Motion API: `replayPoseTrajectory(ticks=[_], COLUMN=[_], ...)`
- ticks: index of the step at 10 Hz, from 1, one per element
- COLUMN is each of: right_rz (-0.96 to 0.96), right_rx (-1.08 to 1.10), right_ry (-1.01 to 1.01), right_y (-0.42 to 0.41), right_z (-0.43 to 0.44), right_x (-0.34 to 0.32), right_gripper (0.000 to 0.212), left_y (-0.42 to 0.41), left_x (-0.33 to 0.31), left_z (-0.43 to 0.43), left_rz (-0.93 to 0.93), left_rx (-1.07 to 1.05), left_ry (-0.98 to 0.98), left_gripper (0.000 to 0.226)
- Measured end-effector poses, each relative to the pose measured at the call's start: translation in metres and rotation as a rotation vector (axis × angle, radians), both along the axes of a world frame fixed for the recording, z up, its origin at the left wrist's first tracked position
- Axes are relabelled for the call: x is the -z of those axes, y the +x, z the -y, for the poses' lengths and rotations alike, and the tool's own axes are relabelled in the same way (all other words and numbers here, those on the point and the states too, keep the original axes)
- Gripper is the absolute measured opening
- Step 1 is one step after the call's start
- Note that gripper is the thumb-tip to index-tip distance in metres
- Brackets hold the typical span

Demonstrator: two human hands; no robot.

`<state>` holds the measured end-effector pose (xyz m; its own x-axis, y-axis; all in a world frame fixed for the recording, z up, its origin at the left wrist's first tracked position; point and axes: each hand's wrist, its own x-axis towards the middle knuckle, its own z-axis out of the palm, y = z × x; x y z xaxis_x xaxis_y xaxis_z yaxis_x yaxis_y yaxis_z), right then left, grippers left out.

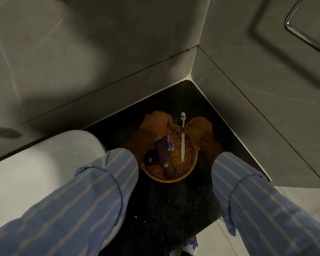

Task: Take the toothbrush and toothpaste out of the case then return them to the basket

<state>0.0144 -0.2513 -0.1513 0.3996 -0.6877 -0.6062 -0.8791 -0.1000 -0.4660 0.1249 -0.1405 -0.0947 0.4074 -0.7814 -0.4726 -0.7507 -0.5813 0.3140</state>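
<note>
One round wicker basket (171, 174) sits on a black stone counter (166, 204) in the corner of grey tiled walls, and everything else is placed around it. Inside the basket lie one white toothbrush (182, 145) with a blue band below its bristles, one toothpaste (170, 142) tube and two dark brown case pieces. The toothbrush lies along the right half of the basket, its head sticking out past the far rim. The toothpaste tube, printed in red, white and blue, lies near the centre just left of the toothbrush; its lettering is too blurred to read. The long case body (164, 160) lies left of the tube and reaches to the near rim, and the short case cap (151, 160) rests at the left rim. Each piece carries one small white hexagon logo; no words can be made out.

The left hand (156, 125) curls closed at the basket's far-left rim, fingers bent over the top end of the tube and case body. The right hand (201, 129) is curled closed at the far-right rim; whether it grips the rim I cannot tell. Both arms wear blue striped sleeves (257, 206). A white basin (44, 163) lies left of the basket.
</note>
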Motion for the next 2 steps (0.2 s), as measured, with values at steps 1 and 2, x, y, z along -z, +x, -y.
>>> replayPoseTrajectory(ticks=[1, 2], right_rz=[0.090, 0.187], right_rx=[-0.016, 0.022], right_ry=[-0.054, -0.128], right_y=[-0.005, -0.012], right_z=[-0.007, -0.013], right_x=[-0.005, -0.017], right_gripper=[0.023, 0.029], left_y=[-0.006, -0.010], left_x=[0.000, -0.003], left_z=[-0.010, -0.021], left_rz=[0.000, 0.006], left_rx=[-0.046, -0.107], left_ry=[-0.084, -0.157], left_gripper=[0.030, 0.039])
